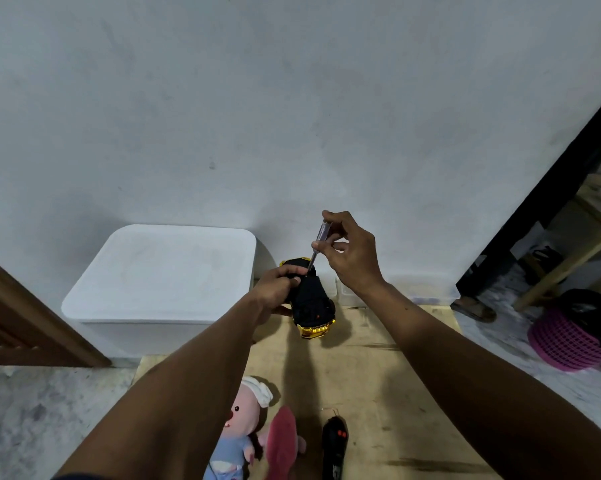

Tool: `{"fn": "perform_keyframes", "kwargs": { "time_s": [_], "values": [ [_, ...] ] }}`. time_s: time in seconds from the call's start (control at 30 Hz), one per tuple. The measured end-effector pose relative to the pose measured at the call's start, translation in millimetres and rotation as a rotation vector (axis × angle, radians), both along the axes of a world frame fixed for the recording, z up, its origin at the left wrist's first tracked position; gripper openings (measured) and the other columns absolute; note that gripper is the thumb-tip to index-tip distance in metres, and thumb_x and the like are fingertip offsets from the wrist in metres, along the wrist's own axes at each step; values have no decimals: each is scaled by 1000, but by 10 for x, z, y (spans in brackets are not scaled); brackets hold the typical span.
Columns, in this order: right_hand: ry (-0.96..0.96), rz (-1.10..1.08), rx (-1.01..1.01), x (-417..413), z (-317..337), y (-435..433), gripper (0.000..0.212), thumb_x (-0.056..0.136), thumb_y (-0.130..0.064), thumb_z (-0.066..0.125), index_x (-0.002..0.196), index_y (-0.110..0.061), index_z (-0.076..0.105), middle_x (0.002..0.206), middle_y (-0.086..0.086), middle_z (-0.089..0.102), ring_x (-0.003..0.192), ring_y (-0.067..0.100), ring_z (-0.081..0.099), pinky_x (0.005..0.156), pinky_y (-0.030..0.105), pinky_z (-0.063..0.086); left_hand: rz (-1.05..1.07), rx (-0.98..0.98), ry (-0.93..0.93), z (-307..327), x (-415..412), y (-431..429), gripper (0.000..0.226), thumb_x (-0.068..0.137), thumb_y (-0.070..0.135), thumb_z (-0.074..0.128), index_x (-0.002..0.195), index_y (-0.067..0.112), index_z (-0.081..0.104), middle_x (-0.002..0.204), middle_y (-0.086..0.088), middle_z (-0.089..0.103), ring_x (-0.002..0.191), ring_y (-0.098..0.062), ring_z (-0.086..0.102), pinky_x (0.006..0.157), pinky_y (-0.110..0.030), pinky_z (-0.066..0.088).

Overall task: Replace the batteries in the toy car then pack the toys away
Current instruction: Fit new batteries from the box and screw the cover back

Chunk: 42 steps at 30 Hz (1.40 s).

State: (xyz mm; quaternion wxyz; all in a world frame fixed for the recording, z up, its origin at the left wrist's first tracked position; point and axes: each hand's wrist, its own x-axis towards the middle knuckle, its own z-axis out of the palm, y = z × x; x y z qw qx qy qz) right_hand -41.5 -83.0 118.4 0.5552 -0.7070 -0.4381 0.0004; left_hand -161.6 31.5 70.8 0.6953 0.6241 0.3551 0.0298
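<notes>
A gold toy car (312, 306) is turned belly up, its black underside facing me, above a plywood board (378, 375). My left hand (278, 289) grips the car from the left side. My right hand (351, 251) holds a small screwdriver (318, 242) with a clear handle, its tip down on the car's underside near my left thumb. A black remote control (334, 445) with red buttons lies on the board near the bottom edge. A pink plush doll (243, 424) in blue clothes lies to its left, partly hidden by my left forearm.
A white lidded storage bin (160, 271) stands against the wall to the left of the car. A brown wooden door (22, 317) is at far left. At right are a pink basket (569, 337), a sandal (474, 308) and a wooden frame (569, 258).
</notes>
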Motion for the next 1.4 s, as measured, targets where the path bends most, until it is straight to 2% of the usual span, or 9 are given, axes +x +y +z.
{"fn": "perform_keyframes", "kwargs": {
  "time_s": [0.1,0.27,0.37,0.6,0.8,0.93,1.07,1.23,1.4],
  "values": [
    [8,49,-9,1,8,-20,43,82,2,74,120,-12,60,111,-3,68,104,10,67,96,30,54,11,2,2,-8,-11,9,29,101,9,46,114,23,67,99,-6,67,82,-23,62,62,-33,55],
    [25,-3,22,0,16,23,41,79,-1,79,115,-10,63,89,-8,63,80,4,63,73,19,57,-6,4,3,23,3,-2,29,101,9,45,114,23,67,99,-6,68,82,-22,63,63,-33,55],
    [45,36,19,4,37,11,42,81,-2,77,119,-12,61,97,-4,66,87,9,66,79,22,58,-10,7,1,36,4,-8,29,101,9,45,114,24,67,98,-6,67,82,-21,63,63,-33,55],
    [-33,29,5,-9,11,37,42,82,-3,75,121,-14,63,95,-2,65,85,16,65,69,26,60,-34,16,7,10,22,0,28,101,10,45,113,24,67,98,-4,67,83,-22,63,67,-36,56],
    [26,63,-13,-9,4,30,46,87,1,69,128,-17,58,109,-2,67,91,16,69,77,29,61,-18,16,12,-11,17,28,28,101,10,46,115,23,66,96,-4,67,83,-23,62,75,-39,56],
    [-1,41,-1,12,26,44,44,82,-4,76,121,-18,63,95,-6,65,82,13,65,70,31,59,-20,15,12,4,20,35,27,101,10,46,111,24,67,92,-3,67,80,-22,62,70,-36,56],
    [25,111,-4,5,35,54,46,85,-1,72,126,-19,62,110,-3,68,99,13,67,86,25,57,-13,10,12,-22,21,48,28,101,9,46,114,22,67,94,-4,67,81,-23,62,75,-41,57],
    [43,72,2,-1,61,100,46,82,0,75,122,-18,65,96,-3,67,82,13,64,67,18,54,-24,16,14,-9,30,35,28,101,10,46,113,23,67,96,-5,67,83,-23,63,71,-39,58],
    [39,56,-14,19,47,84,45,80,-5,78,120,-21,65,97,-4,66,81,14,64,66,20,55,-10,9,8,4,19,36,27,101,9,46,109,24,67,95,-5,66,81,-23,62,65,-35,56]
  ]
}}
